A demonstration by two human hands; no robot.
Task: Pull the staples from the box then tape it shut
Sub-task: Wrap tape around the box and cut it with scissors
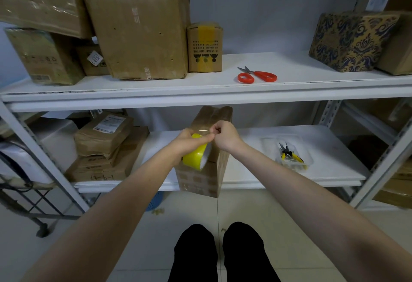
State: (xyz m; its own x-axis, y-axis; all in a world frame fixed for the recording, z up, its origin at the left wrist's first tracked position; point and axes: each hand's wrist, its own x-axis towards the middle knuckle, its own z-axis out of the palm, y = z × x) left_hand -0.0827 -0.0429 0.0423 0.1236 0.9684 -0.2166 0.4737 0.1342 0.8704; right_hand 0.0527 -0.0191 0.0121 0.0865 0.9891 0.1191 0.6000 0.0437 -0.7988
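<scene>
A tall brown cardboard box stands on the front edge of the lower white shelf, its top flaps closed together. My left hand grips a yellow roll of tape in front of the box's upper part. My right hand pinches the loose end of the tape beside the roll, and a short clear strip stretches between the two hands. The box's middle is hidden behind the roll and my hands.
A clear tray with yellow-handled pliers lies on the lower shelf to the right. Red scissors lie on the upper shelf among several cardboard boxes. Stacked parcels fill the lower left. A wire cart stands far left.
</scene>
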